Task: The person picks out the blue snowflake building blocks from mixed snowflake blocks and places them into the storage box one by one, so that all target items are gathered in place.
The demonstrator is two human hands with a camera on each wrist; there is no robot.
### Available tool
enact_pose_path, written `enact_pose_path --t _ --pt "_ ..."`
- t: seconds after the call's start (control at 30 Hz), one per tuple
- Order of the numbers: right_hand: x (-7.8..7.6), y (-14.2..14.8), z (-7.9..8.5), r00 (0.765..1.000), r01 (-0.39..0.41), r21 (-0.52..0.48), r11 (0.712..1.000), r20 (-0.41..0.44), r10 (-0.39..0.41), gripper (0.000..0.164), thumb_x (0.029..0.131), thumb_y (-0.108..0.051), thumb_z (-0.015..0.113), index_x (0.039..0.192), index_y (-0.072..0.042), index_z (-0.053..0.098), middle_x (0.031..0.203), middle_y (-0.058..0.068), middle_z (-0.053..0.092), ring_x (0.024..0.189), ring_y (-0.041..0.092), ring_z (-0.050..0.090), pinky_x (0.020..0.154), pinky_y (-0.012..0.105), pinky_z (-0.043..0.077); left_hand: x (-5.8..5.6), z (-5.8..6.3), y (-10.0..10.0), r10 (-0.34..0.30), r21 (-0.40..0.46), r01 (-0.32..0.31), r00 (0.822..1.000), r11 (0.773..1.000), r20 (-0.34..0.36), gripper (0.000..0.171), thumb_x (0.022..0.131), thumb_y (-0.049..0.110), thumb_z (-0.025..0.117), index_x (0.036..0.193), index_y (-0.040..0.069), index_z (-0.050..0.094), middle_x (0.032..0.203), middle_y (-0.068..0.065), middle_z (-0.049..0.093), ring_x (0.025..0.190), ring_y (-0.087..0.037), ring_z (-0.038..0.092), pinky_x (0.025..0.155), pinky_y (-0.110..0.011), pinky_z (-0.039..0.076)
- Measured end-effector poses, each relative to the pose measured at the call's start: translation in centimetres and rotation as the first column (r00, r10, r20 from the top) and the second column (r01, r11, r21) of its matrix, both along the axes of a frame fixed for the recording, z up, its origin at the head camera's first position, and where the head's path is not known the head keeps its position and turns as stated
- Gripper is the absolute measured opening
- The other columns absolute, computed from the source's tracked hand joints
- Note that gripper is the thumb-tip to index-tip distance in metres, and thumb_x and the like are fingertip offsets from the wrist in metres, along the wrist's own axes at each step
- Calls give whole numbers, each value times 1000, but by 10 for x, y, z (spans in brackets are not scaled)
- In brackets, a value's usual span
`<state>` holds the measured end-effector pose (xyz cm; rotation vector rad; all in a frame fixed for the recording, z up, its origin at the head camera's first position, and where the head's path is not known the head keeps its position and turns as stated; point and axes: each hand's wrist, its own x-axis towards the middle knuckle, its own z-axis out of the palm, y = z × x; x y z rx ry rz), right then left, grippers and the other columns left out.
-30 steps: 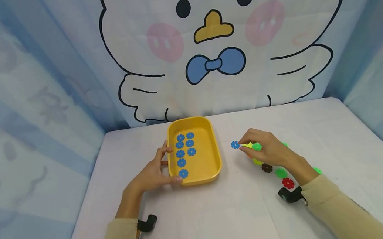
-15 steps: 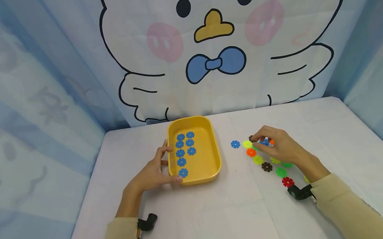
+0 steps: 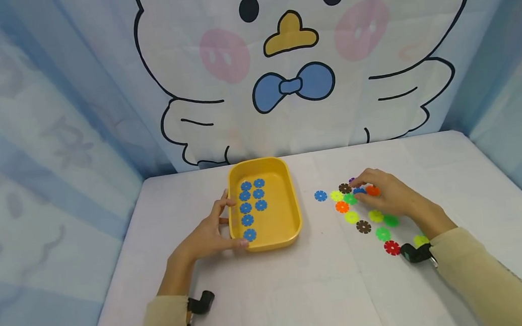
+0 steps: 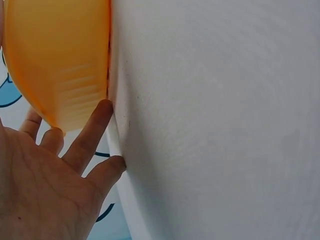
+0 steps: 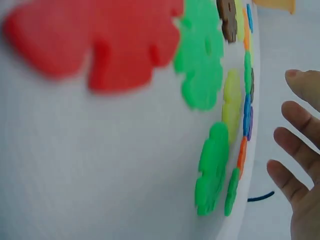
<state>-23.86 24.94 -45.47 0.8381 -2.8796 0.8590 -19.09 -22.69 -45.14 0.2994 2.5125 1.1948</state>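
My left hand (image 3: 209, 235) holds the left side of a yellow plastic tray (image 3: 295, 208), with a fingertip over the rim and the thumb at the near corner. Two columns of blue notched flower discs (image 3: 246, 208) lie inside. In the left wrist view, spread fingers (image 4: 90, 137) meet the tray's outer wall (image 4: 60, 60). My right hand (image 3: 392, 194) hovers over loose discs, fingertips above a blue disc (image 3: 359, 191) it partly hides. The right wrist view shows the fingers (image 5: 300, 145) apart with nothing between them. A single blue disc (image 3: 320, 195) lies between tray and pile.
Loose discs spread across the white tabletop (image 3: 297, 292) on the right: orange (image 3: 342, 207), brown (image 3: 363, 226), green (image 3: 383, 233), red (image 3: 391, 248) and yellow (image 3: 351, 218). A cartoon-printed curtain (image 3: 304, 129) hangs behind the table.
My right hand has let go of the single blue disc, leaving it beside the pile, and moved right over the other discs. The left hand and tray have stayed in place.
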Motion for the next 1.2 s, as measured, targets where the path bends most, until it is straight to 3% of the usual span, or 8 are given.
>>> enact_pose_path --t 0.27,0.97,1.2 --pt "-6 11 -3 995 61 78 995 75 -67 32 95 -14 72 127 -10 69 129 11 65 129 38 49 109 66 40 -1 -1 -1 -7 20 7 1000 1000 2 100 73 45 93 147 30 28 171 18 -4 134 -27 52 112 -52 46" --pt "-5 14 -11 988 81 116 990 124 -95 42 93 -23 77 131 -7 66 132 17 63 127 40 50 111 66 39 1 0 0 2 21 -2 1000 1000 12 98 72 43 93 146 32 29 171 18 -3 131 -27 54 110 -52 47" --pt "-6 11 -9 986 87 125 988 129 -103 40 93 -18 77 130 -4 66 131 20 64 124 42 53 110 66 41 0 0 -1 -3 23 2 1000 1000 7 98 72 44 94 145 31 30 172 17 -2 131 -29 53 109 -53 47"
